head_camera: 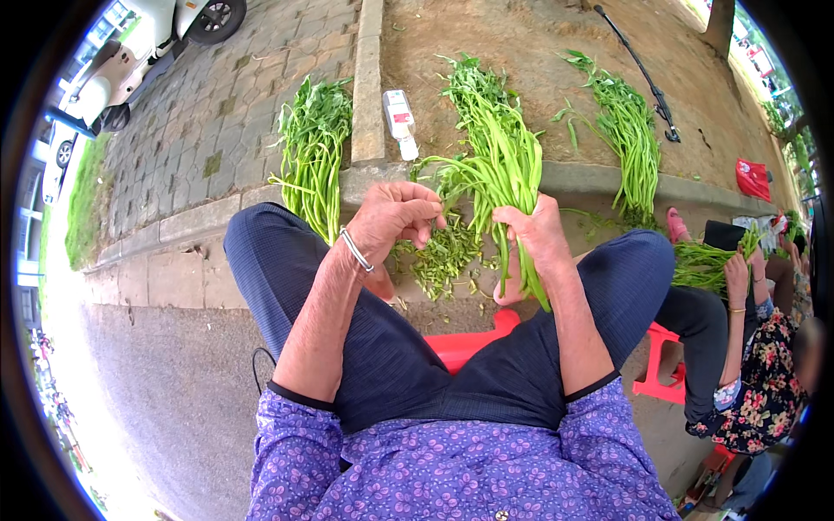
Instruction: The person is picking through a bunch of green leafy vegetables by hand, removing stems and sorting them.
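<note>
My right hand and left hand are both over the curb between my knees. In my left hand [531,228] is the stem end of a bunch of leafy green stems [505,153], its leaves pointing away from me. My right hand [399,218], with a silver bangle at the wrist, is just left of that bunch, thumb and index finger nearly together near a leaf; whether they pinch anything I cannot tell. Beneath lies a pile of short green trimmings [446,257]. Another bundle of greens [314,150] rests at the left, and one more [625,137] at the right.
A clear plastic bottle [400,120] lies beside the concrete curb [369,84]. A black pole [635,62] lies on the dirt at the upper right. A red bag [753,179] is farther right. A co-worker [749,384] sits close on my right, holding greens. A white scooter [124,71] stands upper left.
</note>
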Motion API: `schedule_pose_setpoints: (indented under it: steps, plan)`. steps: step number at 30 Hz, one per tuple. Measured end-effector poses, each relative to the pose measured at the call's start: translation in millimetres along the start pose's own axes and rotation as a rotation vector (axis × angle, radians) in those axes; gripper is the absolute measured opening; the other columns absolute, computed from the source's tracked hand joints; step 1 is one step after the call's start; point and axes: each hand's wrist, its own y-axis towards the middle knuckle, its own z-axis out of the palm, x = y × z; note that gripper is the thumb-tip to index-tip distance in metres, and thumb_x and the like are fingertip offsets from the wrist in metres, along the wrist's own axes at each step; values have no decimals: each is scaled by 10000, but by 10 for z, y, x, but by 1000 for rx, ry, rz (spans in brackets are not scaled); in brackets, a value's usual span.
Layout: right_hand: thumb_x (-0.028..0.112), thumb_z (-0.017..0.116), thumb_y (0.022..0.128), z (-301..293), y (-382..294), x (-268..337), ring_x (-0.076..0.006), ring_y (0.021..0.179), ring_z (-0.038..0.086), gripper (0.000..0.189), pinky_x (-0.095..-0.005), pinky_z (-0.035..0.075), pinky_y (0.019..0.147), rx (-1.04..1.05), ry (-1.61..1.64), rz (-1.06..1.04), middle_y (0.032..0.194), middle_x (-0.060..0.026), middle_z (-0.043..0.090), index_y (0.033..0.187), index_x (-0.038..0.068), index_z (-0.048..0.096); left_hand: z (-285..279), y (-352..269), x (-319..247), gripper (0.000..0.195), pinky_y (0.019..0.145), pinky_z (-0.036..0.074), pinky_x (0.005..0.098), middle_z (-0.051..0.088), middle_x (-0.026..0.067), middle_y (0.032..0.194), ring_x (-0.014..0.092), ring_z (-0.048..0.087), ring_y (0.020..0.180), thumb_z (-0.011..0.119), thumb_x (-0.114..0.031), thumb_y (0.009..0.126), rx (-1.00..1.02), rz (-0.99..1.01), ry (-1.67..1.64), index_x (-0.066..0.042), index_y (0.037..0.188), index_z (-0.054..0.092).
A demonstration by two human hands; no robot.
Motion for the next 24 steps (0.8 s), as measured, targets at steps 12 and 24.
schedule_pose_setpoints:
  steps: [12,24]
  plan:
    - [98,649,732,-196,21,140,-57,495,462,63,-219,356,462,-28,47,-1,615,15,554,743,46,616,69,10,140,112,421,424,202,604,34,654,75,521,468,661,-93,824,148,-144,91,15,849,654]
    - [97,644,737,-320,41,187,-64,481,467,65,-226,365,443,-80,97,-28,617,-2,569,749,37,621,87,39,217,85,395,358,201,654,56,722,55,445,441,651,-49,807,207,-99,233,11,865,634]
